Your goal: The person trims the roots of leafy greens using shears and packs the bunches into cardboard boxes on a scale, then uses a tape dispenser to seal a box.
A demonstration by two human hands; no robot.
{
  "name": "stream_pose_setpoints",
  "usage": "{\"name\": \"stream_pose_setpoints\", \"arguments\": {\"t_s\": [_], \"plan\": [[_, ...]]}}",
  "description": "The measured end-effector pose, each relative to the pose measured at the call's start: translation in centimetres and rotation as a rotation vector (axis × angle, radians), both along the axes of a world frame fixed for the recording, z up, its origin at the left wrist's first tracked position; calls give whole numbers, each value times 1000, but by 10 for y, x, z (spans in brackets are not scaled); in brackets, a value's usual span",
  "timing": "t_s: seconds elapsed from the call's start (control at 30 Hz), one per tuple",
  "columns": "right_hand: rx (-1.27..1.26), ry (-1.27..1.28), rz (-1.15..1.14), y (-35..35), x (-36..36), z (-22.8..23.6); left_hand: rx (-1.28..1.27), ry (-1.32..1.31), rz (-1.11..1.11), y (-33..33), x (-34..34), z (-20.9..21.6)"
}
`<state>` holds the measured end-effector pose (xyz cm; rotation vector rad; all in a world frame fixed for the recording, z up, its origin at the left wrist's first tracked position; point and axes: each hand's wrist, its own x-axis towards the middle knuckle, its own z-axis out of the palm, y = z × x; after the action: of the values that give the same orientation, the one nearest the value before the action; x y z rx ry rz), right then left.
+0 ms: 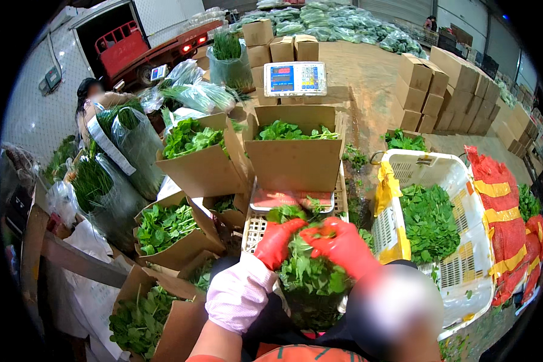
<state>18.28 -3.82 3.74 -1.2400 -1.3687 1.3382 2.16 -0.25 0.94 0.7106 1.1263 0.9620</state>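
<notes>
A brown, damp-stained floor (359,66) is stretching through a large storeroom, with clear-wrapped green bundles (332,24) lying in a heap at the far side and a red metal vehicle (120,51) standing far left. Stacked brown cardboard boxes (413,90) are rising at the far right, while a white slatted plastic crate (446,172) is holding loose greens beside a red mesh sack with yellow bands (490,175). Open cardboard boxes filled with greens are lining the left, and a white-framed digital scale display (294,79) is facing the person beyond the middle box. Near the centre, the left hand in a red rubber glove (277,242) is closing around a small bunch of bright-green leaves (285,213); the right hand in a matching glove (339,246) is curling its fingers against leaves, though how firmly cannot be told. Below both hands, a loose heap of broad, fresh-looking leafy greens (311,271) is spreading in front of the person's body.
</notes>
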Motion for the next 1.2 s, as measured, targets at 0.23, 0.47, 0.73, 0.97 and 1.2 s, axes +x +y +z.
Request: {"name": "stream_pose_setpoints", "arguments": {"t_s": [0.23,0.47,0.73,0.97,1.2], "plan": [[-55,-105,-405,18,53,48,54,-395,24,18,-40,-20],[-25,83,-416,27,69,21,408,-713,-277,23,-57,-26],[-76,193,-156,23,58,24,318,-676,-374,9,-46,-12],[-122,319,88,4,28,28,569,-259,-428,0,-26,1],[9,175,-151,-2,12,9,633,-171,-555,-13,-5,25]]}}
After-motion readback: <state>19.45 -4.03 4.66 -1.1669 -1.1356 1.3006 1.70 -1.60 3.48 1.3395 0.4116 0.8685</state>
